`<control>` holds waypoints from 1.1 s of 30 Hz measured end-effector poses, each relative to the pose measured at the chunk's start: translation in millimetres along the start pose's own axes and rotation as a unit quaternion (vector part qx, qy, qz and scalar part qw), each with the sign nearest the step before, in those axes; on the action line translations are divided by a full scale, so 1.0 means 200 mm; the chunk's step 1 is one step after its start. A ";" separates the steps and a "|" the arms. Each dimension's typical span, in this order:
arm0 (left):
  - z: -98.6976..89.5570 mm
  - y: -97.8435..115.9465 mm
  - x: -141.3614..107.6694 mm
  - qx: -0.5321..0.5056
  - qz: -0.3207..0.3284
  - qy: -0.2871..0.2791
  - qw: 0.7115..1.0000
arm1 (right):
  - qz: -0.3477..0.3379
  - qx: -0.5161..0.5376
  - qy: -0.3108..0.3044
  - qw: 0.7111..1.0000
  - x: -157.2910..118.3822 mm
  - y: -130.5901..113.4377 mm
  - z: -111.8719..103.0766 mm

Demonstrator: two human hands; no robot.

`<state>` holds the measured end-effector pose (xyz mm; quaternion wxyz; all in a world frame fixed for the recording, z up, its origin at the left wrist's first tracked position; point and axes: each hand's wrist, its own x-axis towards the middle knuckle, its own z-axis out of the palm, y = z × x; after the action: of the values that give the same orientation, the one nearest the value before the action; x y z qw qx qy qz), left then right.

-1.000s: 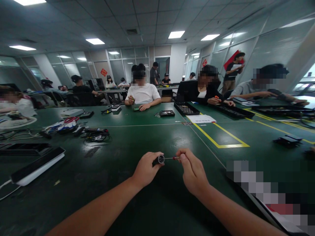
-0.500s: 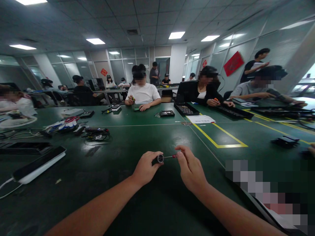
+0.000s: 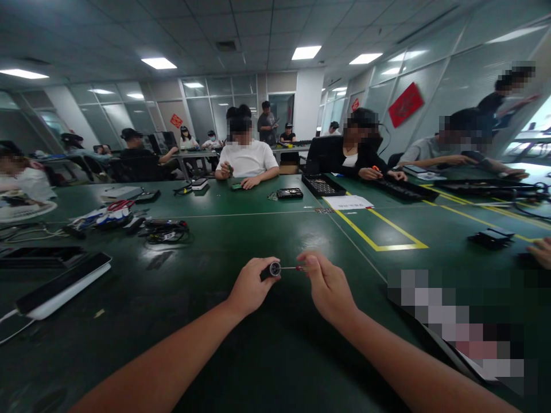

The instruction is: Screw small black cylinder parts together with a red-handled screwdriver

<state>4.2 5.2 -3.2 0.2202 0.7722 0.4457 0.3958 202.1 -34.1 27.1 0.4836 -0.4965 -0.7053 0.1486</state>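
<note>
Between thumb and fingers, my left hand [image 3: 252, 287] holds a small dark round part [image 3: 274, 268] with a metallic rim, its open face turned towards me. My right hand [image 3: 327, 284] grips a thin screwdriver [image 3: 289, 268] by its red handle, which the fingers mostly cover. The metal shaft points left, and its tip meets the right side of the round part. Both hands are raised over the dark green table [image 3: 206, 355].
Left are a white-edged black device [image 3: 64, 287] and tangled cables [image 3: 166, 231]. Black trays [image 3: 322, 186] and a paper sheet [image 3: 348, 202] lie farther back. A pixelated object [image 3: 456, 327] sits at right. Several people work around the tables; another person's hand [image 3: 541, 251] shows at the right edge.
The whole view has shifted slightly, so hands and table appear a little higher and further left. My hands keep their grips, with the screwdriver still at the round part.
</note>
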 end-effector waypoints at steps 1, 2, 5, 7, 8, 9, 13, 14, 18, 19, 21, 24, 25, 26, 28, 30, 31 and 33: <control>0.00 0.00 0.00 -0.001 -0.001 -0.001 1.000 | 0.004 -0.002 -0.002 1.000 0.00 0.00 0.00; 0.00 0.00 0.00 -0.003 -0.004 -0.001 1.000 | 0.009 0.001 -0.001 1.000 0.00 0.00 0.01; 0.00 0.00 0.00 -0.004 -0.014 0.006 1.000 | 0.016 0.014 0.020 1.000 0.00 0.00 0.02; 0.00 0.00 0.00 -0.002 -0.015 0.005 1.000 | 0.011 0.016 0.028 0.999 0.01 0.01 0.01; 0.00 0.00 0.00 -0.001 -0.014 0.002 1.000 | 0.009 0.015 0.022 1.000 0.01 0.01 0.01; 0.00 0.01 0.00 0.000 -0.011 -0.002 1.000 | 0.008 0.015 0.012 1.000 0.01 0.00 0.00; 0.00 0.01 0.00 0.004 -0.004 -0.015 1.000 | 0.008 0.016 -0.012 1.000 0.00 -0.02 -0.01; 0.00 0.01 0.00 0.004 -0.003 -0.015 1.000 | 0.002 0.014 -0.012 1.000 0.00 -0.02 -0.01; 0.01 0.00 0.00 -0.003 -0.004 -0.001 1.000 | -0.018 0.013 0.006 1.000 -0.01 -0.02 -0.01; 0.01 0.00 0.00 -0.005 -0.005 0.001 1.000 | -0.017 0.016 0.011 1.000 -0.01 -0.02 -0.01; 0.00 -0.01 0.00 -0.006 -0.004 -0.001 1.000 | -0.005 0.019 0.011 1.000 0.00 -0.02 -0.01; 0.00 0.00 0.00 -0.007 -0.001 -0.008 1.000 | 0.020 0.010 -0.003 1.000 0.01 -0.02 -0.02; 0.00 0.00 0.00 -0.007 0.000 -0.010 1.000 | 0.024 0.005 -0.005 1.000 0.01 -0.02 -0.02; 0.00 -0.01 0.00 -0.008 -0.001 -0.011 1.000 | 0.025 0.002 -0.005 1.000 0.01 -0.02 -0.02; 0.00 -0.01 0.00 -0.009 -0.004 -0.008 1.000 | 0.026 0.010 0.005 1.000 0.00 -0.02 -0.01; 0.00 -0.01 0.00 -0.007 -0.010 -0.003 1.000 | 0.029 0.026 0.021 0.999 0.00 -0.01 -0.01; 0.00 -0.01 0.00 -0.005 -0.012 -0.001 1.000 | 0.032 0.034 0.028 0.999 0.00 -0.01 0.00; 0.00 0.00 0.00 0.000 -0.013 -0.001 1.000 | 0.040 0.055 0.033 0.997 0.00 -0.01 0.01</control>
<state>3.9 4.5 -3.7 0.2253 0.7671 0.4552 0.3919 200.0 -34.4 27.5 0.5267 -0.5019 -0.6592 0.1900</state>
